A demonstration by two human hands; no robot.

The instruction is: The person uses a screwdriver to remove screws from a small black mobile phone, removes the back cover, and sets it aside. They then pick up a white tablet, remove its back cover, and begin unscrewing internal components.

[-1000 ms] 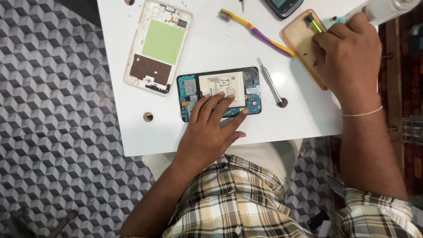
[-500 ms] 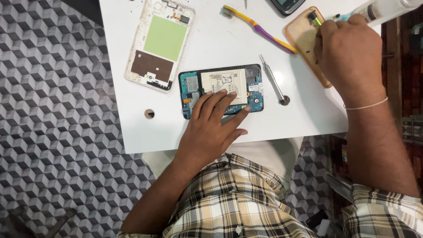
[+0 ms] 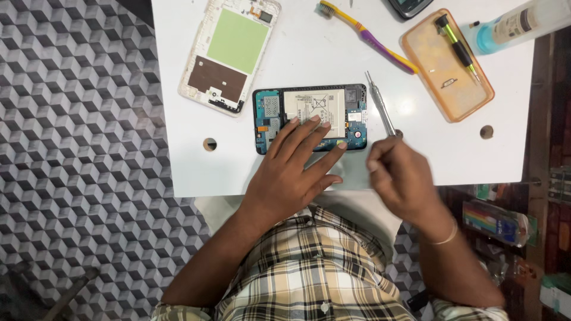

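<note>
An opened tablet (image 3: 309, 104), showing a blue circuit board and a white battery, lies on the white table (image 3: 333, 53). My left hand (image 3: 294, 169) rests flat on its lower edge with fingers spread. My right hand (image 3: 404, 178), blurred, is at the near end of a slim silver screwdriver (image 3: 379, 107) lying just right of the tablet. Its fingertips touch the handle end; whether they grip it is unclear.
The tablet's white back cover (image 3: 229, 53) with a green patch lies at upper left. A yellow-purple toothbrush (image 3: 369, 35) sits behind. An orange tray (image 3: 440, 83) holds a green-tipped screwdriver (image 3: 455, 44). A clear bottle (image 3: 517, 24) lies at the far right. The patterned floor (image 3: 77, 148) lies to the left.
My right hand left the orange tray at the back right and came down to the silver screwdriver's near end. The left hand stays on the tablet.
</note>
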